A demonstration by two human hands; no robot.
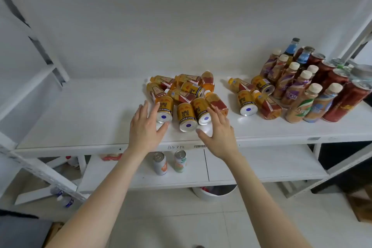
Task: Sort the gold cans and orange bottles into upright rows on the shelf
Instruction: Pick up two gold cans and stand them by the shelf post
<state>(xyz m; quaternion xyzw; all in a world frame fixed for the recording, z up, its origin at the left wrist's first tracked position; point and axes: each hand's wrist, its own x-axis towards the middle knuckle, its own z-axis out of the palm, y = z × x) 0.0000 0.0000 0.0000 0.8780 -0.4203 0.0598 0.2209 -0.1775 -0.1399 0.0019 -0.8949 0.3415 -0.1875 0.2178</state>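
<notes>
A heap of gold cans and orange bottles lies on its side in the middle of the white shelf (pixel 80 119). Three gold cans face me with their bottoms: the left one (pixel 165 109), the middle one (pixel 186 117) and the right one (pixel 202 111). Orange bottles (pixel 182 95) lie behind them. My left hand (pixel 146 127) is open, its fingers touching the left can. My right hand (pixel 218 133) is open beside the right can, fingers on an orange bottle (pixel 218 102). A smaller group lies to the right: gold cans (pixel 246 102) and orange bottles (pixel 266 106).
Upright coffee bottles (pixel 296 86), dark red cans (pixel 342 100) and blue bottles (pixel 291 48) crowd the shelf's right end. Two pastel cans (pixel 160 163) stand on the lower shelf. A white bucket (pixel 213 193) sits on the floor below. The shelf's frame posts slant at left and right.
</notes>
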